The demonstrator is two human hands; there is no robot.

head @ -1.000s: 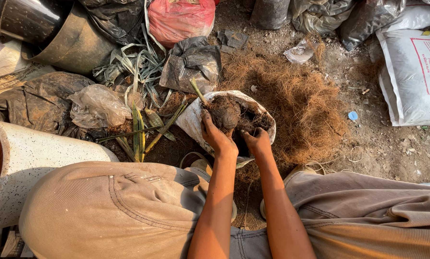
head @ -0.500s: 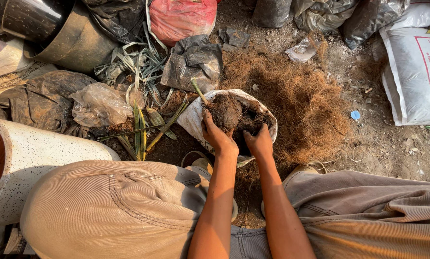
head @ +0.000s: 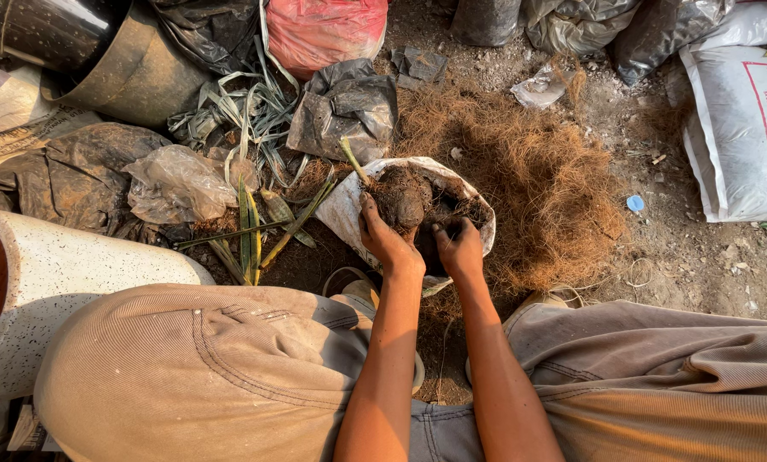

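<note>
A white plastic grow bag (head: 342, 208) sits on the ground between my knees, filled with dark soil. A brown root clump (head: 401, 201) with a green stem stub rests in its mouth. My left hand (head: 385, 239) grips the near side of that clump. Beside it, my right hand (head: 459, 248) presses into the soil inside the bag, fingers curled down and partly buried. Both forearms reach forward from the bottom of the view.
A heap of brown coconut fibre (head: 537, 180) spreads right of the bag. Cut green leaves (head: 247, 231) and crumpled plastic (head: 174, 184) lie left. A speckled white pot (head: 50, 274) stands at far left, a red bag (head: 324, 30) and a white sack (head: 743, 111) behind.
Both hands have shifted slightly lower on the clump and into the bag. The view has drifted a little; the bag stays in place.
</note>
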